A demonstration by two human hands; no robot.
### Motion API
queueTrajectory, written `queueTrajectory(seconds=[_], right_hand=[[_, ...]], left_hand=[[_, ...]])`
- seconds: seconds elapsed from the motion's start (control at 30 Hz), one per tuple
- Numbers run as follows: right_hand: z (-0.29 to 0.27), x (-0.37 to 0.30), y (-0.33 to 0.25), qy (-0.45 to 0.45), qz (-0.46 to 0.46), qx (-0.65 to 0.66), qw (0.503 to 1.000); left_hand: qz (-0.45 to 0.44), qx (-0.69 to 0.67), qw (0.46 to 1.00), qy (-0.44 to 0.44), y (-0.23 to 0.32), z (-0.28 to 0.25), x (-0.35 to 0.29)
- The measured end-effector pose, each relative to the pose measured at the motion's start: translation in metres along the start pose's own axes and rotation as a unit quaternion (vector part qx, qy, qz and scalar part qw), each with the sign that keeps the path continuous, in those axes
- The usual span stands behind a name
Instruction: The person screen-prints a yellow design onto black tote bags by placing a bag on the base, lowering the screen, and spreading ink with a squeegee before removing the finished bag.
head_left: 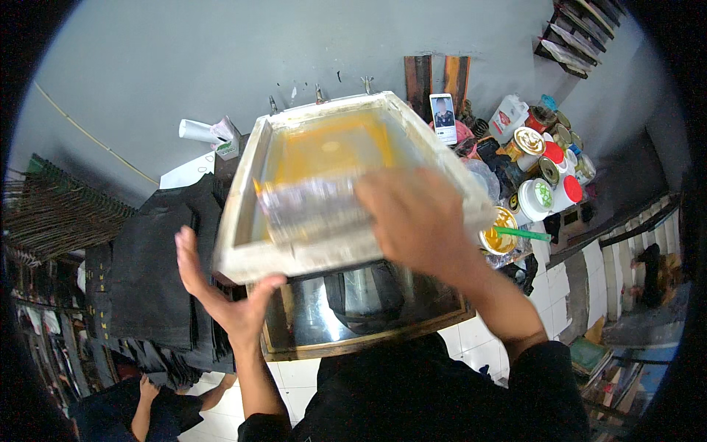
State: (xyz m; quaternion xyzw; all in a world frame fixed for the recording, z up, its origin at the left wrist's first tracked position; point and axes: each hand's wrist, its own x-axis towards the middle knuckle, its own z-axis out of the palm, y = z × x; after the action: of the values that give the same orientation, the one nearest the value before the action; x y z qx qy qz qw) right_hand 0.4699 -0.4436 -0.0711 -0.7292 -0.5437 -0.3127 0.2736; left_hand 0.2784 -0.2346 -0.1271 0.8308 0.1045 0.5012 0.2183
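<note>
A whitish wooden screen-printing frame (247,184) is tilted in front of me, its near edge raised. Yellow ink (335,151) covers part of its mesh. Blurred by motion, my right hand (412,217) grips a squeegee (313,210) over the near part of the frame. My left hand (232,302) is at the near left corner, fingers spread beside it and thumb by the front edge; whether it bears any weight I cannot tell. Below the frame lies a glossy dark board (298,313) with a wooden border. A black fabric piece with a strap (364,298) lies on it.
Stacked black fabric pieces (155,272) lie at left. On the right stand several ink tubs and cans (534,199), a yellow ink tub with a green stick (523,233) and a propped phone (442,118). Another person's arm (143,409) shows at lower left.
</note>
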Motion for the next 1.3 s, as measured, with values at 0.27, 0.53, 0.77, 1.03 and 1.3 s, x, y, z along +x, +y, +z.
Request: queueTrajectory(seconds=[0.27,0.53,0.77,1.03,1.3], right_hand=[[-0.042,0.183,0.050,-0.116,0.130,-0.011,0.985],[-0.025,0.234,0.108,-0.034,0.033,-0.032,0.998],[-0.008,0.267,0.144,-0.053,0.053,-0.036,0.996],[0.000,0.287,0.151,-0.046,0.039,-0.027,0.998],[-0.003,0.288,0.154,-0.055,0.047,-0.029,0.997]], left_hand=[[-0.352,0.260,0.858,-0.269,-0.065,0.066,-0.022],[-0.450,0.072,0.842,-0.289,-0.110,0.053,-0.010],[-0.399,-0.093,0.906,-0.108,-0.058,-0.042,0.058],[-0.529,0.219,0.799,-0.184,-0.173,-0.408,0.045],[-0.103,0.468,0.844,-0.242,-0.153,-0.229,0.032]])
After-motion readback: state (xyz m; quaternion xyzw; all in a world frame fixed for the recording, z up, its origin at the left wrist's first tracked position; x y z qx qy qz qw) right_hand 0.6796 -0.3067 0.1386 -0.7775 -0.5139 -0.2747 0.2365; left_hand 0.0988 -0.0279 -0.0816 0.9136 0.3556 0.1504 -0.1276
